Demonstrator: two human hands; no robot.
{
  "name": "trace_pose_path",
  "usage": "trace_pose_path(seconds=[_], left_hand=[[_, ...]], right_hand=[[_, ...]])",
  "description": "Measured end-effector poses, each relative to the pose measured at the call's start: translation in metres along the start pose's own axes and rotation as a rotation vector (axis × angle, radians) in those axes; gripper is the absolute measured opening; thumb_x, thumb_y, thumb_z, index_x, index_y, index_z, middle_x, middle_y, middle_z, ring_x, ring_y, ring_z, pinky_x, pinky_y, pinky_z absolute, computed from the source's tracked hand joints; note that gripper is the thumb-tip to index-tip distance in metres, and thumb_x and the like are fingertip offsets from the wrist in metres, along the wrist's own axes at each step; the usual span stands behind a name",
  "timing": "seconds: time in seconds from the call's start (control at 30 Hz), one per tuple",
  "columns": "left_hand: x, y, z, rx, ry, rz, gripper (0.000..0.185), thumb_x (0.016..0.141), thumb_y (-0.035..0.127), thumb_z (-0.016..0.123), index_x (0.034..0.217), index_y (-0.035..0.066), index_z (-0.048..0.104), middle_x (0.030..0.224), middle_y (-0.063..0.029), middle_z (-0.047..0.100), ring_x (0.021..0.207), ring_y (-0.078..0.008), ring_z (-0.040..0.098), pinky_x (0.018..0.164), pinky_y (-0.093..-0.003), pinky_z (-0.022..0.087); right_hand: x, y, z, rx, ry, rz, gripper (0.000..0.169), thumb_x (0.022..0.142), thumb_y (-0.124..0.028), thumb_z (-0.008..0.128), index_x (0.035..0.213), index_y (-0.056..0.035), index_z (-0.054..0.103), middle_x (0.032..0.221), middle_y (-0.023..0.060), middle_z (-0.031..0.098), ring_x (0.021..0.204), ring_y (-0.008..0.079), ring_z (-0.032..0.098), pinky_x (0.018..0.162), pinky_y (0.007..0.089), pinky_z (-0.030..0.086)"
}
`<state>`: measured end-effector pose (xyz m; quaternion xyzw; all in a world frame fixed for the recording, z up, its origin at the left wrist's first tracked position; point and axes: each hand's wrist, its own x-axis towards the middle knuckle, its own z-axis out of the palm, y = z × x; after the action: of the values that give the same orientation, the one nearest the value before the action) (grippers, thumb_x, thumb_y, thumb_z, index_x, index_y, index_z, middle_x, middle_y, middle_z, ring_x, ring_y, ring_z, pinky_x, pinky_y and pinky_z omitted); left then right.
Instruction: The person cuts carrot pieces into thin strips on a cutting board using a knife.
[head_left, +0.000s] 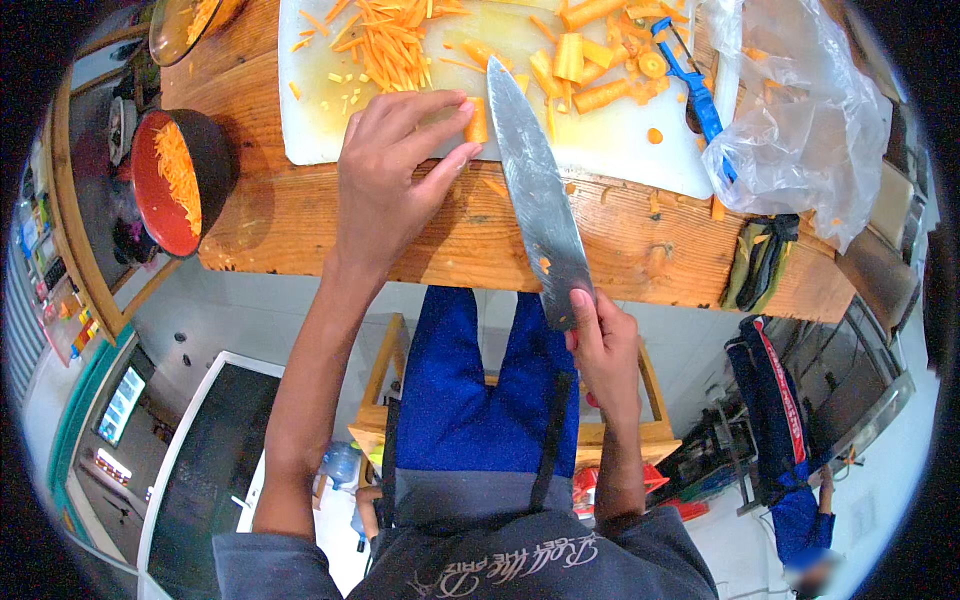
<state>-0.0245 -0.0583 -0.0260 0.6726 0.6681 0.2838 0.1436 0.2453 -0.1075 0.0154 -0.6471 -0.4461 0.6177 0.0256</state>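
My left hand (401, 154) holds a short carrot piece (475, 120) between thumb and fingers, near the front edge of a white cutting board (622, 154). In my right hand (606, 349) is the handle of a large chef's knife (534, 180). Its blade points away from me, just right of the carrot piece, with the tip over the board. A pile of carrot strips (394, 45) lies beyond my left hand. Peeled carrot chunks (570, 58) are spread to the right of the blade.
A blue-handled peeler (697, 97) lies at the board's right side, partly under a clear plastic bag (810, 142). To the left, a red-lined bowl (161, 217) holds shredded carrot; a glass bowl (169, 37) stands behind it. Another person (799, 502) is at far right.
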Motion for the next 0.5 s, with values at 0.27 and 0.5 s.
trace_pose_path(seconds=[0.27,0.5], left_hand=[[0.007,-0.009,-0.010,0.069,-0.088,0.124,0.025,0.078,0.016,0.079,0.103,0.010,0.075,0.112,-0.0008,0.070,0.102,-0.0231,0.062,0.087,-0.0377,0.046],[0.010,-0.021,-0.012,0.058,-0.134,0.203,0.028,0.078,0.018,0.079,0.105,0.011,0.075,0.110,-0.0021,0.070,0.102,-0.0240,0.063,0.086,-0.0378,0.046]], right_hand=[[0.001,0.006,0.015,-0.038,0.031,-0.050,0.032,0.104,-0.029,0.056,0.100,0.0011,0.068,0.057,0.0078,0.057,0.051,0.0142,0.056,0.049,0.0325,0.043],[0.004,0.008,0.021,-0.107,0.068,-0.103,0.030,0.103,-0.026,0.057,0.104,0.0015,0.069,0.067,0.0210,0.065,0.057,0.0313,0.066,0.051,0.0414,0.046]])
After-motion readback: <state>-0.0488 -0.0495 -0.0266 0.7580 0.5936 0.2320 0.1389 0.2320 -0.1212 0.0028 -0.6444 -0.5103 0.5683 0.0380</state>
